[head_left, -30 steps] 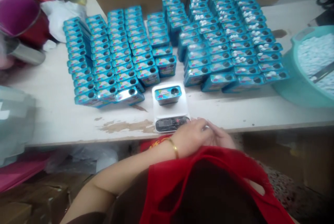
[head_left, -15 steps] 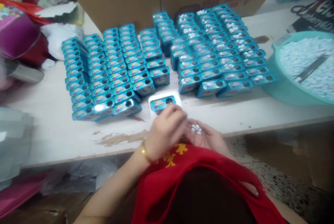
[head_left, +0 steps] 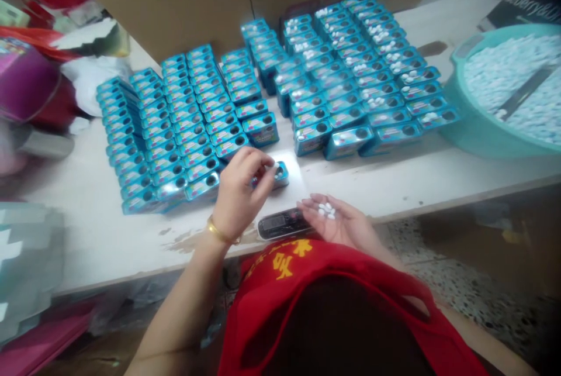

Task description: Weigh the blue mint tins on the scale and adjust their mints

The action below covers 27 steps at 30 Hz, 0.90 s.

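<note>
A small blue tin [head_left: 280, 173] stands on the white platform of a little scale [head_left: 296, 188], whose dark display [head_left: 280, 223] faces me. My left hand [head_left: 239, 192], with a gold bracelet, reaches over the tin, its fingertips pinched together at the tin's top; what they pinch is too small to see. My right hand [head_left: 342, 223] lies palm up at the table's front edge, cupping several white pellets [head_left: 326, 210].
Rows of matching blue tins [head_left: 175, 124] fill the table behind the scale; those on the right [head_left: 372, 66] carry white pellets on their lids. A teal basin [head_left: 467, 127] of white pellets sits far right. A cardboard box [head_left: 197, 2] stands behind. Purple and red items crowd the left.
My left hand left my right palm and moved forward to the tin on the scale. My right hand turned palm up, showing the pellets. The view shifted down and right.
</note>
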{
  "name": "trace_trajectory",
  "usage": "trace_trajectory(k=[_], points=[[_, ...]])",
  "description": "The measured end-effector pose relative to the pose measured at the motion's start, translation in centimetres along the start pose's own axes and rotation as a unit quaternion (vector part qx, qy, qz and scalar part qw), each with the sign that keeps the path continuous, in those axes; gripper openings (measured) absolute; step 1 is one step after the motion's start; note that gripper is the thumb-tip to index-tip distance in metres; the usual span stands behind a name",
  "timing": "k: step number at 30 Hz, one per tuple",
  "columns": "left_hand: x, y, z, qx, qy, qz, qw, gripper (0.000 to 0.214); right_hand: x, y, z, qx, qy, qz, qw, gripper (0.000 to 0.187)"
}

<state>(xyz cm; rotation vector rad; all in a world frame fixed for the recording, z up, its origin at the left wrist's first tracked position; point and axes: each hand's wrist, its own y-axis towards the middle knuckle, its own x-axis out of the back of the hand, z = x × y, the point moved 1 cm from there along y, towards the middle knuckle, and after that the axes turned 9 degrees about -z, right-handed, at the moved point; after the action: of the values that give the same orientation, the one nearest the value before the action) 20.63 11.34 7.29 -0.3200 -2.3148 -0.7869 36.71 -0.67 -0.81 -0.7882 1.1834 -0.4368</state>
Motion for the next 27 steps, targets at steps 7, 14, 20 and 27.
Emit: trace_trajectory(k=[7,14,20,27], points=[[-0.6,0.0,0.2,0.009,0.007,0.014,1.000,0.005,0.2,0.2,0.2,0.005,-0.007,0.008,1.000,0.024],[-0.4,-0.1,0.6,0.063,-0.001,0.009,0.998,0.021,0.0,0.3,0.1,-0.001,0.001,0.009,1.000,0.025],[-1.7,-1.9,-2.7,-0.081,-0.030,0.143,0.986,0.012,-1.1,0.4,-1.0,-0.068,0.039,0.021,0.997,0.022],[-0.1,-1.2,0.0,-0.079,0.216,0.147,0.962,0.063,0.2,1.2,-0.1,-0.025,0.020,-0.061,0.998,0.010]])
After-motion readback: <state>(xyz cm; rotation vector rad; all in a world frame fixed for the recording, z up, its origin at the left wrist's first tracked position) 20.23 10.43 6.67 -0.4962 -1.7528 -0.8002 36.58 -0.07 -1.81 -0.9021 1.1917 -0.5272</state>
